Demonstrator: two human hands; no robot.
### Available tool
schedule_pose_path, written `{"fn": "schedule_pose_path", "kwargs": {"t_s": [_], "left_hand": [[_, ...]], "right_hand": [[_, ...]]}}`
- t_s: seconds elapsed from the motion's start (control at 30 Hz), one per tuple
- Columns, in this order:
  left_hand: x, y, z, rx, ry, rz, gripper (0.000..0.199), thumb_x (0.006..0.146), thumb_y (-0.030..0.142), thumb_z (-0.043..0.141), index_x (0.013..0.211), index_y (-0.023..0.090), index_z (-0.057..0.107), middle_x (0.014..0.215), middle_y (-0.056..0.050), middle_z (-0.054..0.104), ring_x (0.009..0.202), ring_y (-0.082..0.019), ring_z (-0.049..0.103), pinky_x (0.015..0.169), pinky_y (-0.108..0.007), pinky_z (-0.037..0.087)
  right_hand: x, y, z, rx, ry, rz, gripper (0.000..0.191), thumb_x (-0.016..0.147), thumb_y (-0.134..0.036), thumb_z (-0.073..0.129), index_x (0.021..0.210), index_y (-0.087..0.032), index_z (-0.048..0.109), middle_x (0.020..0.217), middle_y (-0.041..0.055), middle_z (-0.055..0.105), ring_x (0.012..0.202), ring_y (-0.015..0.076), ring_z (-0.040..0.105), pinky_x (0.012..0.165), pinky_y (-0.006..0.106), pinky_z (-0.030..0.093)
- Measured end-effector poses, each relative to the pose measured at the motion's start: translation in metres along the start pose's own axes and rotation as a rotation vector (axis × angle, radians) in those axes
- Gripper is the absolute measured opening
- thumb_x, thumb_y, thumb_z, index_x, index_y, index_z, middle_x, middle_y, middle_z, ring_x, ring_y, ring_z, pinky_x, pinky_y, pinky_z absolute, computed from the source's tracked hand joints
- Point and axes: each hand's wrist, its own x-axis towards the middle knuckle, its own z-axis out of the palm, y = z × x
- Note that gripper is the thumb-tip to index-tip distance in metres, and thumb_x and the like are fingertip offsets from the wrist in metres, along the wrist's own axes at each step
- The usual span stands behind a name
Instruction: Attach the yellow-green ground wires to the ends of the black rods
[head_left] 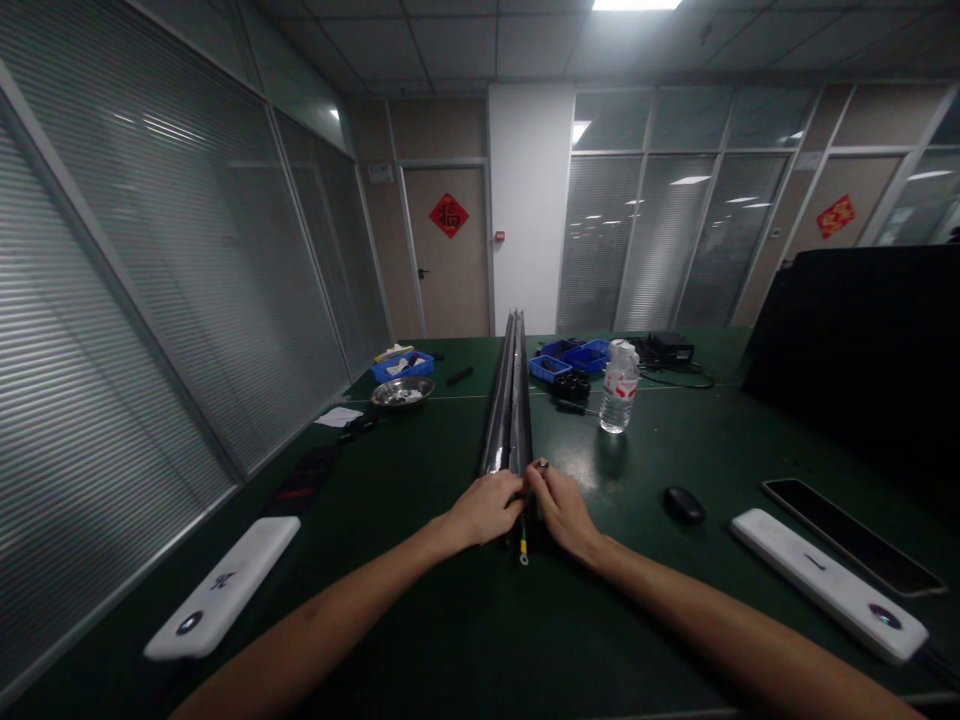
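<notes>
A long dark, shiny rail (504,420) with a lengthwise groove runs straight away from me over the green table. My left hand (489,508) is closed at its near end, fingers curled over the top. Against the right side of that end, my right hand (564,508) is closed in a pinch, its fingertips meeting those of the left. Something small and dark shows at the right fingertips, too small to name. Below the hands a short green-and-yellow wire with a ring terminal (523,552) sticks out towards me. Fingers hide the rail's near end.
On the green table (420,460), a water bottle (618,390), blue bins (551,368) and a mouse (683,505) lie right of the rail. A metal dish (403,392) stands left. White devices (225,590) flank both arms; a phone (851,535) lies far right.
</notes>
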Motion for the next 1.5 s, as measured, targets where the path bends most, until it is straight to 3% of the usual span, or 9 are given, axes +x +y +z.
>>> {"fn": "schedule_pose_path", "kwargs": {"t_s": [0.8,1.5], "left_hand": [[-0.0013,0.0023,-0.0009,0.009,0.004,-0.021,0.017,0.091,0.023,0.053,0.102,0.019,0.065,0.108,-0.007,0.066,0.098,-0.022,0.061,0.09,-0.032,0.048],[-0.0002,0.0033,-0.0024,0.018,-0.006,0.001,0.025,0.099,0.026,0.041,0.098,0.019,0.065,0.103,-0.007,0.066,0.094,-0.02,0.062,0.085,-0.03,0.048]], "right_hand": [[0.0006,0.0009,0.0005,0.036,0.008,0.029,0.035,0.102,-0.039,0.035,0.081,-0.02,0.056,0.074,0.0029,0.06,0.065,0.0175,0.058,0.063,0.027,0.042],[0.0007,0.0049,0.0028,0.02,0.026,-0.013,0.036,0.104,-0.038,0.037,0.079,-0.019,0.055,0.073,0.0033,0.061,0.063,0.0163,0.056,0.061,0.026,0.038]]}}
